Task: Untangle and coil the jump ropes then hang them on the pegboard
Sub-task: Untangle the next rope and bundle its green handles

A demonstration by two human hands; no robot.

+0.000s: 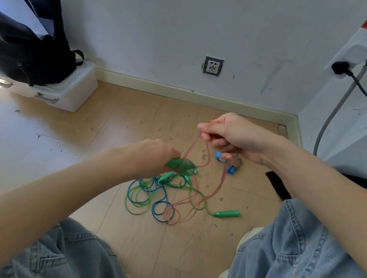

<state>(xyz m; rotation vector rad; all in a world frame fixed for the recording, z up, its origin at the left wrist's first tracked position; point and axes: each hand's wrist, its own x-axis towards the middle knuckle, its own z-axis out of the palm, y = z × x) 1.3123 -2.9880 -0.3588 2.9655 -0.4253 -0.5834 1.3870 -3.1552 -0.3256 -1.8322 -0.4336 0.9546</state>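
A tangle of jump ropes lies on the wooden floor between my knees: a green rope [138,199], a blue rope [157,205] and a thin reddish rope [218,187]. My right hand [231,134] pinches a loop of the reddish rope and holds it up above the pile. My left hand [152,156] grips a green handle [180,165] just above the tangle. Another green handle [226,213] lies loose at the right of the pile. Blue handles [228,164] lie under my right hand. No pegboard is in view.
A dark backpack [22,33] sits on a white plastic box [63,91] at the back left. A wall socket [213,66] is straight ahead. A power strip [360,47] with cables hangs on the right wall. My knees in jeans frame the floor.
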